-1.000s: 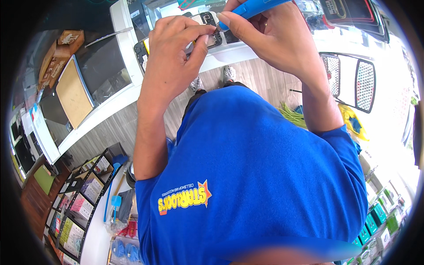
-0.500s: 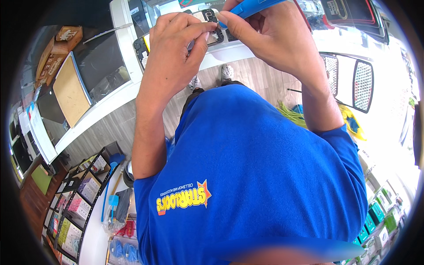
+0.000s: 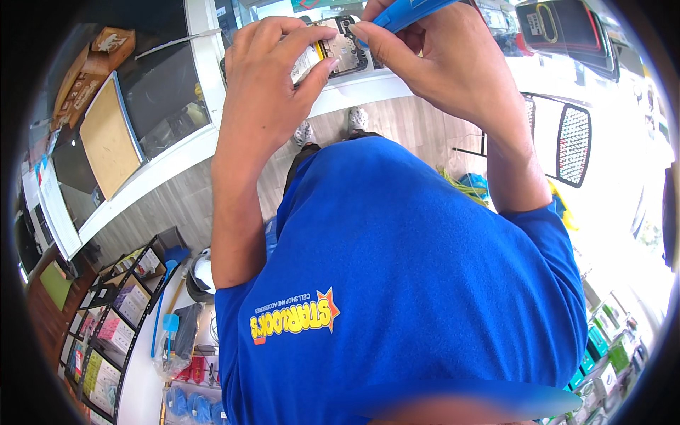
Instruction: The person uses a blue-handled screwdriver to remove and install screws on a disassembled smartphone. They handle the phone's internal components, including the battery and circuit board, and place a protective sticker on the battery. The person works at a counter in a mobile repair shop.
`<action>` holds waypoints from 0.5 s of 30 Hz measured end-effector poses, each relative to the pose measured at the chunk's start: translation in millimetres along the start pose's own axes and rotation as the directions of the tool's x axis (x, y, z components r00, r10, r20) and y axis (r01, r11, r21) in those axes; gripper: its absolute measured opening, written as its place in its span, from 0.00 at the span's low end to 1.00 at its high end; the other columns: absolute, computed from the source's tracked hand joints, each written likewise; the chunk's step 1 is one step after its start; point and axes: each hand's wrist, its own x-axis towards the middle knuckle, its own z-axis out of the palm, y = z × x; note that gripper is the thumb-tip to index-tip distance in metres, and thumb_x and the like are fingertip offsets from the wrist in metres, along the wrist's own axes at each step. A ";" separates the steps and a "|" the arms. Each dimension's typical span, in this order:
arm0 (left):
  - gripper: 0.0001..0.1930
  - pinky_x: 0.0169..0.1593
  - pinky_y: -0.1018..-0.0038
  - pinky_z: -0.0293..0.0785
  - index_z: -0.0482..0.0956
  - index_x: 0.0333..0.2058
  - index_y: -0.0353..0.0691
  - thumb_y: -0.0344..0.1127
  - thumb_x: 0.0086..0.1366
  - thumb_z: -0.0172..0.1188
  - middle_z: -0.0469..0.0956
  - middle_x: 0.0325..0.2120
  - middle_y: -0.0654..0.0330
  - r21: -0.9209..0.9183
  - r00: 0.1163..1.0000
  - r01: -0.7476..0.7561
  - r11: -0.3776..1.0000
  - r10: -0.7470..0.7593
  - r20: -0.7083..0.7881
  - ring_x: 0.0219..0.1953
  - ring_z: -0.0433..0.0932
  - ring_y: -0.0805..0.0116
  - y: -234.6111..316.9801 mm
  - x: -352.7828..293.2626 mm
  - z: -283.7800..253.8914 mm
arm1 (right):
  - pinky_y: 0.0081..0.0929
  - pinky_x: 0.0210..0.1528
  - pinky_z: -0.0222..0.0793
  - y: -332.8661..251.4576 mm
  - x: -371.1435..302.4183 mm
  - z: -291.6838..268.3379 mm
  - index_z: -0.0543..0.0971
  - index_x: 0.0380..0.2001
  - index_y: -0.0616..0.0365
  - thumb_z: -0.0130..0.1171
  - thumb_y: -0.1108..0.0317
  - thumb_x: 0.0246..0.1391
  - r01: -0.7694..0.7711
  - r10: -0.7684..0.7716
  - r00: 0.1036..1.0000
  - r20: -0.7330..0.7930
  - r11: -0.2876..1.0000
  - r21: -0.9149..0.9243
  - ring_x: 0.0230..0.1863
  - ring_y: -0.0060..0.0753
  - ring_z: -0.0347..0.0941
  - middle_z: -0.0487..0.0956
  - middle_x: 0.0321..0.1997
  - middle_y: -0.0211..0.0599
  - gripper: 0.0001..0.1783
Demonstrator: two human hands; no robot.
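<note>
An opened phone (image 3: 345, 53) lies on the white counter at the top of the view, its board, dark frame and a white battery (image 3: 307, 64) with a yellow edge exposed. My left hand (image 3: 265, 67) curves over the phone's left part, index fingertip and thumb apart on its near side, steadying it; its other fingertips are partly hidden. My right hand (image 3: 443, 64) grips a blue tool (image 3: 411, 12) with a thick handle, of a kind I cannot make out. The tool's narrow end meets the phone's right part, close to my right thumb.
The white counter edge (image 3: 386, 88) runs across in front of me. A glass case (image 3: 166, 99) with a tan board (image 3: 111, 138) stands left. To the right is a chair with a perforated back (image 3: 574, 145). Shelves of boxed goods (image 3: 117, 329) stand at lower left.
My left index finger and thumb have spread apart and drawn back leftward, showing more of the board and battery. My right hand keeps the blue tool at the phone's right part.
</note>
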 end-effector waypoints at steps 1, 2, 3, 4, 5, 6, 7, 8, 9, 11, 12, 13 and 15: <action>0.16 0.66 0.54 0.66 0.89 0.53 0.52 0.39 0.67 0.74 0.81 0.52 0.62 0.000 1.000 -0.003 1.000 0.003 -0.008 0.60 0.74 0.53 -0.8 -0.8 1.3 | 0.32 0.31 0.75 0.7 3.2 1.8 0.83 0.40 0.66 0.69 0.65 0.65 -0.027 0.026 1.000 0.009 0.999 0.029 0.28 0.36 0.81 0.84 0.30 0.43 0.12; 0.16 0.66 0.54 0.66 0.89 0.53 0.52 0.39 0.67 0.74 0.80 0.52 0.62 -0.005 1.000 -0.007 1.000 0.007 -0.011 0.61 0.74 0.54 -1.4 -1.4 2.4 | 0.32 0.31 0.75 0.8 5.4 2.7 0.84 0.40 0.66 0.69 0.66 0.65 -0.054 0.052 0.998 0.019 0.997 0.057 0.28 0.36 0.81 0.84 0.30 0.43 0.12; 0.16 0.66 0.54 0.65 0.89 0.53 0.52 0.39 0.67 0.73 0.80 0.52 0.62 -0.009 1.000 -0.011 1.000 0.011 -0.015 0.61 0.73 0.54 -2.1 -1.6 3.0 | 0.32 0.32 0.76 -0.6 4.6 2.2 0.84 0.40 0.66 0.69 0.66 0.65 -0.032 0.032 0.999 0.014 0.999 0.025 0.28 0.35 0.81 0.84 0.30 0.43 0.12; 0.16 0.66 0.54 0.65 0.89 0.53 0.52 0.39 0.67 0.73 0.80 0.52 0.63 -0.024 1.000 -0.015 1.000 0.015 -0.023 0.61 0.73 0.54 -2.5 -1.8 3.4 | 0.32 0.32 0.76 -3.0 2.1 1.4 0.84 0.40 0.66 0.69 0.66 0.65 -0.012 0.012 1.000 0.010 1.000 -0.008 0.28 0.35 0.81 0.84 0.29 0.43 0.12; 0.16 0.65 0.55 0.66 0.88 0.53 0.52 0.39 0.66 0.74 0.81 0.51 0.61 -0.015 0.999 -0.020 1.000 0.020 -0.030 0.60 0.74 0.53 -2.3 -2.1 3.6 | 0.32 0.32 0.76 -4.4 3.1 0.3 0.84 0.40 0.66 0.69 0.65 0.65 -0.033 0.033 0.999 0.019 0.999 -0.023 0.28 0.35 0.81 0.84 0.29 0.43 0.12; 0.17 0.65 0.56 0.67 0.88 0.52 0.52 0.38 0.65 0.74 0.81 0.51 0.60 -0.016 0.999 -0.025 1.000 0.024 -0.040 0.59 0.75 0.52 -2.1 -2.2 3.6 | 0.32 0.32 0.76 -6.5 3.1 -0.9 0.84 0.40 0.66 0.69 0.65 0.65 -0.053 0.054 0.998 0.028 0.998 -0.039 0.28 0.35 0.81 0.84 0.29 0.43 0.12; 0.17 0.64 0.57 0.69 0.88 0.52 0.52 0.38 0.64 0.75 0.82 0.50 0.59 -0.024 0.998 -0.032 0.999 0.031 -0.058 0.59 0.76 0.52 -1.9 -2.0 3.4 | 0.32 0.32 0.76 -7.5 5.5 -1.8 0.84 0.40 0.66 0.69 0.65 0.64 -0.114 0.116 0.992 0.049 0.993 -0.039 0.28 0.35 0.81 0.84 0.29 0.43 0.12; 0.17 0.64 0.57 0.68 0.88 0.52 0.52 0.38 0.64 0.75 0.81 0.50 0.59 -0.018 0.998 -0.029 0.999 0.028 -0.050 0.59 0.75 0.52 -1.5 -1.7 3.2 | 0.32 0.32 0.76 -8.8 7.4 -2.4 0.84 0.40 0.66 0.69 0.65 0.64 -0.175 0.177 0.982 0.069 0.984 -0.039 0.28 0.35 0.81 0.83 0.28 0.43 0.12; 0.17 0.64 0.57 0.68 0.88 0.52 0.52 0.38 0.64 0.75 0.81 0.50 0.60 -0.020 0.998 -0.028 0.999 0.027 -0.050 0.59 0.75 0.52 -1.1 -1.3 2.9 | 0.32 0.32 0.76 -10.3 8.0 -2.1 0.84 0.40 0.66 0.69 0.65 0.64 -0.175 0.177 0.982 0.064 0.984 -0.043 0.28 0.35 0.81 0.83 0.28 0.43 0.13; 0.16 0.64 0.57 0.68 0.88 0.51 0.52 0.38 0.64 0.75 0.81 0.50 0.60 -0.018 0.999 -0.026 1.000 0.025 -0.042 0.59 0.75 0.53 -0.5 -0.6 2.2 | 0.33 0.32 0.76 -12.1 9.4 -1.6 0.85 0.40 0.66 0.69 0.64 0.64 -0.176 0.178 0.983 0.054 0.983 -0.050 0.28 0.36 0.81 0.84 0.27 0.43 0.13; 0.16 0.64 0.58 0.68 0.89 0.51 0.52 0.38 0.64 0.75 0.81 0.50 0.60 -0.013 0.999 -0.024 1.000 0.024 -0.036 0.59 0.75 0.53 -0.3 -0.4 1.8 | 0.33 0.32 0.75 -12.8 9.9 -1.2 0.85 0.40 0.66 0.69 0.64 0.64 -0.179 0.182 0.982 0.053 0.982 -0.059 0.28 0.36 0.81 0.84 0.27 0.43 0.13; 0.16 0.65 0.58 0.68 0.89 0.51 0.53 0.38 0.64 0.75 0.81 0.50 0.61 -0.008 0.999 -0.023 1.000 0.023 -0.030 0.59 0.75 0.53 -0.2 -0.2 1.6 | 0.33 0.32 0.75 -13.2 10.4 -1.1 0.85 0.40 0.67 0.69 0.64 0.64 -0.182 0.185 0.981 0.051 0.981 -0.067 0.28 0.36 0.81 0.84 0.27 0.43 0.13; 0.16 0.65 0.58 0.68 0.89 0.51 0.53 0.39 0.64 0.75 0.80 0.51 0.61 -0.014 0.999 -0.033 0.999 0.033 -0.033 0.60 0.74 0.53 -0.7 0.2 1.1 | 0.33 0.32 0.75 -14.2 9.8 -0.3 0.85 0.40 0.67 0.69 0.64 0.64 -0.194 0.198 0.979 0.049 0.978 -0.070 0.28 0.36 0.81 0.84 0.27 0.43 0.13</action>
